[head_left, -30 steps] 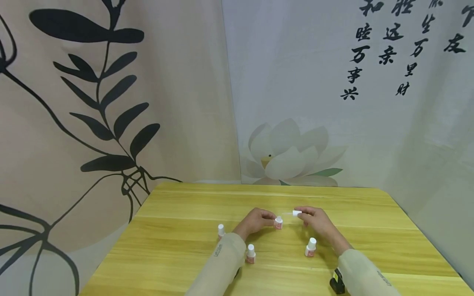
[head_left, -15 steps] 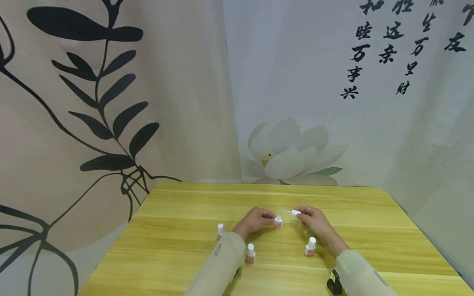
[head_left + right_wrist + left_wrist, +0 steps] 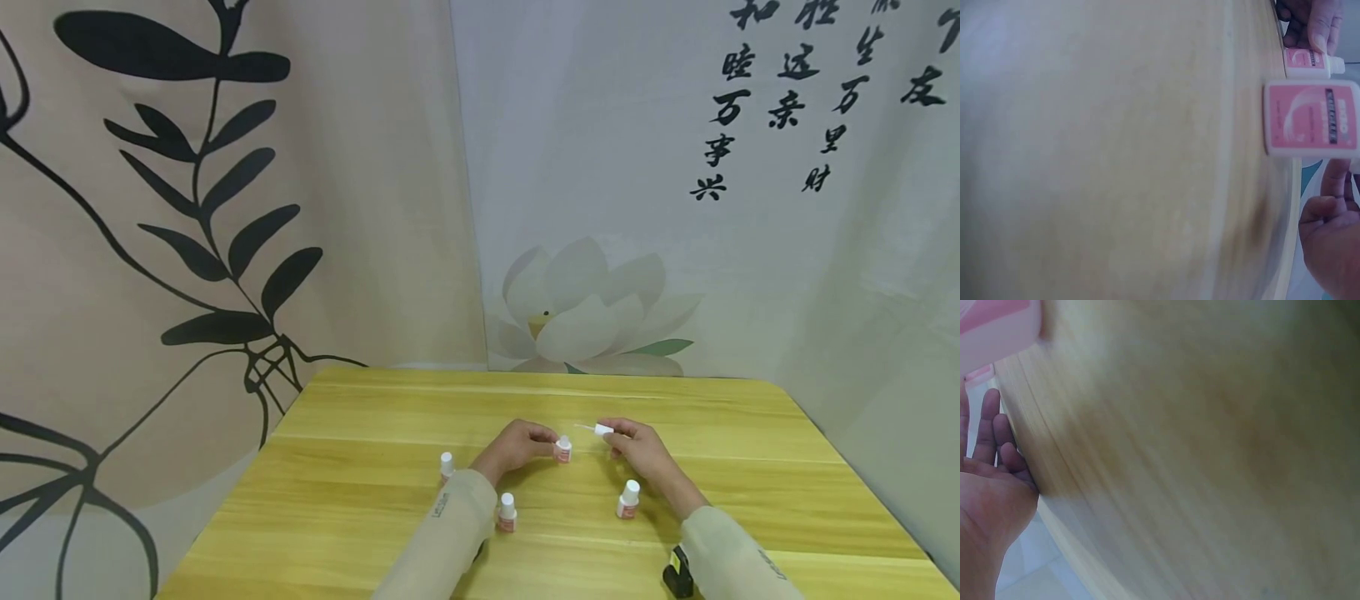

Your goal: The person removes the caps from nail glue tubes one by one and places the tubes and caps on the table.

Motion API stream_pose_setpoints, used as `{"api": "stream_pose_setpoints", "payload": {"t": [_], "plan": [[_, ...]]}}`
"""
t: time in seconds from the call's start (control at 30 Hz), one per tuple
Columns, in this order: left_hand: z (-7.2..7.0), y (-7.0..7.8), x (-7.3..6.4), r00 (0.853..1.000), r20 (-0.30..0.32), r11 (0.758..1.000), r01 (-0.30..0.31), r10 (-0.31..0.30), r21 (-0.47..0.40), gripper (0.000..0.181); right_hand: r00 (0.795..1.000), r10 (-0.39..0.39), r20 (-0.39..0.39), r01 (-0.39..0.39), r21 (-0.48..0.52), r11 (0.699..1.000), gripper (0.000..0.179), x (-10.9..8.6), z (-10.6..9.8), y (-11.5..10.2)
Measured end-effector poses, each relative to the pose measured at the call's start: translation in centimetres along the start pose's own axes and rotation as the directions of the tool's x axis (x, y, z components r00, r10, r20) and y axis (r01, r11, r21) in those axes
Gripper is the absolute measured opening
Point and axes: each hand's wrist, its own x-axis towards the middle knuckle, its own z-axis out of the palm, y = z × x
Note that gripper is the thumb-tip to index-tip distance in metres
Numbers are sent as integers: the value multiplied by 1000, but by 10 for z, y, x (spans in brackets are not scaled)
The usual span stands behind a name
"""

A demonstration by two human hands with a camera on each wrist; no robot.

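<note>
My left hand (image 3: 519,446) pinches a small white bottle (image 3: 564,455) with a pink label, standing upright on the table with its white nozzle uncapped. To its right, my right hand (image 3: 636,443) holds a white cap (image 3: 603,430) between thumb and fingers. A thin pale stem sticks out of that cap toward the left, apart from the bottle. In the right wrist view, the left thumb lies against the held bottle (image 3: 1307,62), while a nearer bottle (image 3: 1313,119) covers part of the right hand (image 3: 1335,237). The left wrist view shows the left palm (image 3: 997,506) and its outer fingers.
A capped bottle (image 3: 628,500) stands in front of the right hand. Two more, a front bottle (image 3: 507,513) and a left bottle (image 3: 447,465), stand beside the left sleeve, which partly hides the latter. A black and yellow object (image 3: 678,573) lies against the right sleeve. Behind the wooden table (image 3: 420,400) hangs printed cloth.
The cap in my right hand has tilted slightly, so its stem now points a little upward to the left. The left hand and the bottles have stayed in place.
</note>
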Motion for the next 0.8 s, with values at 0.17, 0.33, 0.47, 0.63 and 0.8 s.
{"api": "stream_pose_setpoints", "payload": {"t": [0.17, 0.33, 0.47, 0.63, 0.8], "plan": [[0, 1, 0, 1000, -9, 1000, 9, -9, -11, 14, 1000, -7, 1, 7, 16, 1000, 31, 0, 0, 0], [0, 2, -1, 1000, 0, 1000, 8, -8, -15, 14, 1000, -6, 0, 6, 9, 1000, 36, 0, 0, 0], [-2, 3, -2, 1000, 19, 1000, 9, -9, -5, 16, 1000, 8, -15, -8, -8, 1000, 36, 0, 0, 0], [-1, 2, -1, 1000, 16, 1000, 6, -7, 8, 15, 1000, 14, -25, -14, 1, 1000, 36, 1, 0, 0], [0, 0, 0, 1000, 2, 1000, 6, -6, 16, 13, 1000, 5, -22, -4, 8, 1000, 34, 1, 1, 1]]}}
